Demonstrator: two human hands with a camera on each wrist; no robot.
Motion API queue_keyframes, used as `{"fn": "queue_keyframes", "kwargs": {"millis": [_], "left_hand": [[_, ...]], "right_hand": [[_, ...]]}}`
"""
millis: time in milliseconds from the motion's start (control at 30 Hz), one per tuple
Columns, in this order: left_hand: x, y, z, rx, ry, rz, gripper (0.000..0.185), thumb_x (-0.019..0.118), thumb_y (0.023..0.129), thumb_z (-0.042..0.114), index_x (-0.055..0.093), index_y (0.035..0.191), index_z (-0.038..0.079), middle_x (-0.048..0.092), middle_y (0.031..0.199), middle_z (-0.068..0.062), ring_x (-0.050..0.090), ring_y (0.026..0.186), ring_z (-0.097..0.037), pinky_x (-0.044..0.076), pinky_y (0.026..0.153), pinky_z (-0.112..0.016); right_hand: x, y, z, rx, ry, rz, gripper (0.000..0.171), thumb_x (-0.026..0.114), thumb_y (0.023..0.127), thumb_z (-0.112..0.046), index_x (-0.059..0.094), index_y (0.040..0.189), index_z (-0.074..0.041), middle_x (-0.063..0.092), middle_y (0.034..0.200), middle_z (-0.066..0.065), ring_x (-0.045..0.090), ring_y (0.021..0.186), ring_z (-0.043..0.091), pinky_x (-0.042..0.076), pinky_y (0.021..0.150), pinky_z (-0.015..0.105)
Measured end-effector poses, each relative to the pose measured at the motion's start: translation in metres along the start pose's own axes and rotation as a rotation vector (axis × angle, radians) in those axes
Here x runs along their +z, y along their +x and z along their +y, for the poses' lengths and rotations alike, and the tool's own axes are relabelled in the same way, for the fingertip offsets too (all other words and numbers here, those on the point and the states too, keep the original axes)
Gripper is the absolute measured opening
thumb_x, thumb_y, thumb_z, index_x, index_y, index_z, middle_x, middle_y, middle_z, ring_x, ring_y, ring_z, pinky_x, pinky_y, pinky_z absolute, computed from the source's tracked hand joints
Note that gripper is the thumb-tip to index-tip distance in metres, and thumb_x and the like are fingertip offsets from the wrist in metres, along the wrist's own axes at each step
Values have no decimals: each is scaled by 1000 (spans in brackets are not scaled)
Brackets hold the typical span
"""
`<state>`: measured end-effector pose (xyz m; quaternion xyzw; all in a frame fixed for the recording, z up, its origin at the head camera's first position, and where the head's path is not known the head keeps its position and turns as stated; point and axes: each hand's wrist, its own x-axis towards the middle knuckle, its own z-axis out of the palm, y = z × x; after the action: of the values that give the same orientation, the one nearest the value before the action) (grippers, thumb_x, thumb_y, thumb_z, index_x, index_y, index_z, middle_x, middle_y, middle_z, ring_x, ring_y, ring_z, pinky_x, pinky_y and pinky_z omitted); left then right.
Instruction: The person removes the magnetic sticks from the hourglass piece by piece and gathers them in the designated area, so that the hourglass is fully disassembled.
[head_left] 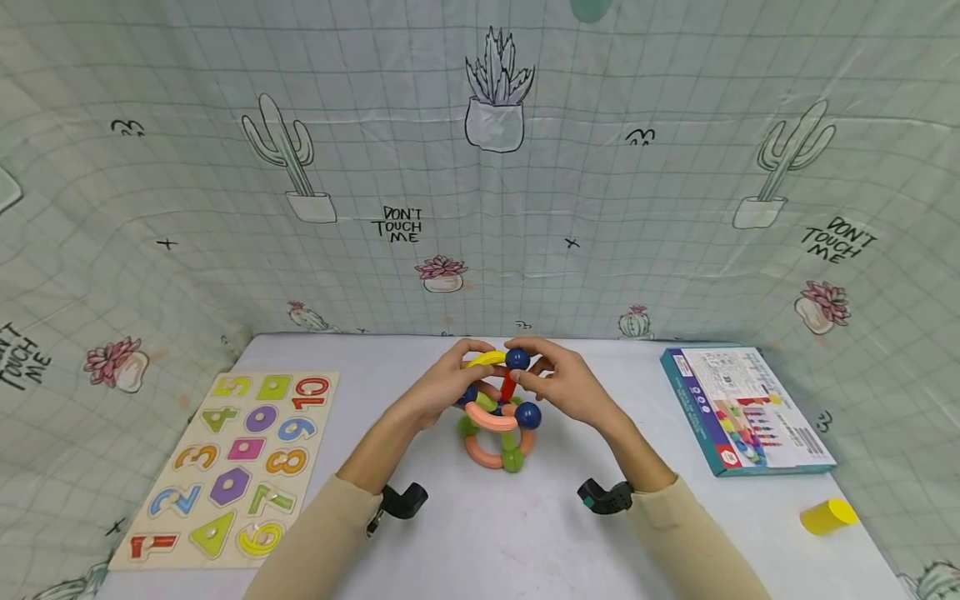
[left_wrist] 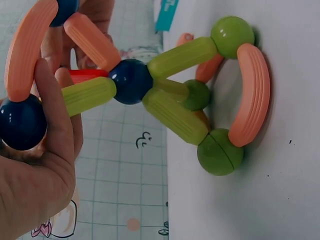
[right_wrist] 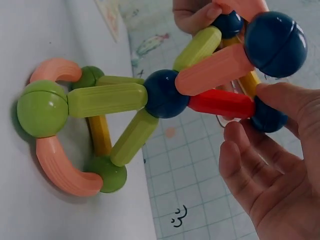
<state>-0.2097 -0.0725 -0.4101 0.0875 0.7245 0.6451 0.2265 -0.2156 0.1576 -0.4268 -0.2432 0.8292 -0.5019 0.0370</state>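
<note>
A toy structure of magnetic sticks and balls stands on the white table, its base a ring of curved sticks [left_wrist: 255, 95] and green balls [left_wrist: 220, 152]. Green sticks [right_wrist: 107, 100] rise from it to a central blue ball [right_wrist: 167, 94], where more sticks fan out above. My left hand [head_left: 442, 383] curls around the outer blue ball [left_wrist: 22, 122] on the left, its upper fingers by a yellow curved stick [head_left: 487, 358]. With thumb and fingers, my right hand [head_left: 566, 383] pinches the blue ball [right_wrist: 269, 117] atop the red stick [right_wrist: 222, 103]. Another blue ball [head_left: 528, 415] ends a salmon curved stick [head_left: 491, 418].
To the left lies a wooden number-and-shape puzzle board [head_left: 322, 408]. A flat toy box [head_left: 750, 408] is on the right, with a yellow cylinder [head_left: 828, 517] nearer the front edge. Behind the table hangs a grid-patterned cloth [head_left: 525, 217] with cactus drawings.
</note>
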Motion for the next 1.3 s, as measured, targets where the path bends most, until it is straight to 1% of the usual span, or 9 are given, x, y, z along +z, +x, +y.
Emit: {"fn": "queue_keyframes", "kwargs": {"millis": [200, 400, 533, 633, 700, 833, 933, 1067, 1300], "left_hand": [[1, -1, -3, 33, 26, 73, 33, 56, 104, 21, 55, 137, 17, 71, 120, -15, 71, 86, -18, 54, 67, -27], [4, -1, -3, 38, 34, 90, 33, 56, 104, 23, 56, 137, 19, 74, 112, -6, 67, 79, -18, 50, 64, -25], [7, 0, -2, 39, 40, 98, 32, 54, 105, 23, 54, 137, 18, 73, 112, -6, 64, 77, -18, 50, 63, -24], [8, 0, -2, 34, 41, 102, 32, 53, 105, 23, 54, 137, 18, 73, 113, -6, 64, 77, -18, 49, 62, -23], [8, 0, -2, 34, 33, 95, 33, 53, 106, 23, 52, 138, 17, 73, 114, -7, 67, 79, -19, 49, 60, -23], [8, 0, -2, 31, -20, 63, 35, 52, 106, 22, 49, 140, 14, 72, 118, -10, 73, 87, -23, 55, 61, -24], [9, 0, -1, 28, -56, 49, 35, 51, 107, 21, 48, 141, 13, 70, 121, -12, 74, 92, -25, 58, 64, -28], [10, 0, 0, 26, -69, 51, 35, 50, 107, 20, 48, 141, 13, 70, 121, -13, 73, 91, -27, 59, 64, -29], [10, 0, -1, 31, -68, 60, 35, 51, 107, 19, 48, 141, 12, 70, 119, -13, 72, 88, -27, 57, 62, -27]], "right_hand": [[0, -1, 1, -6, -60, 14, 42, 71, 96, -30, 59, 135, -21, 64, 115, 4, 64, 70, 20, 54, 57, 36], [0, -2, 1, -7, -74, 24, 39, 71, 95, -31, 60, 131, -23, 64, 95, 4, 60, 63, 21, 51, 53, 33], [0, -2, 0, -12, -82, 28, 39, 71, 95, -34, 60, 131, -25, 64, 86, 1, 60, 62, 21, 51, 53, 34], [0, -2, 0, -15, -81, 34, 39, 71, 95, -35, 60, 130, -25, 64, 86, 1, 60, 60, 21, 50, 52, 34], [0, -2, 0, -16, -79, 38, 38, 71, 95, -35, 61, 130, -25, 64, 88, 1, 60, 59, 21, 49, 51, 34], [1, -2, 1, -8, -77, 43, 38, 71, 95, -34, 61, 130, -24, 65, 90, 1, 61, 59, 20, 49, 51, 33], [1, -1, 1, 0, -75, 47, 40, 71, 95, -35, 61, 131, -22, 65, 90, 1, 61, 59, 21, 49, 52, 33], [1, -1, 1, 8, -74, 51, 41, 71, 95, -36, 61, 132, -20, 65, 90, 2, 61, 59, 22, 49, 52, 33], [1, -1, 1, 17, -62, 51, 38, 70, 95, -38, 61, 130, -26, 66, 88, 4, 61, 59, 23, 49, 53, 34]]}}
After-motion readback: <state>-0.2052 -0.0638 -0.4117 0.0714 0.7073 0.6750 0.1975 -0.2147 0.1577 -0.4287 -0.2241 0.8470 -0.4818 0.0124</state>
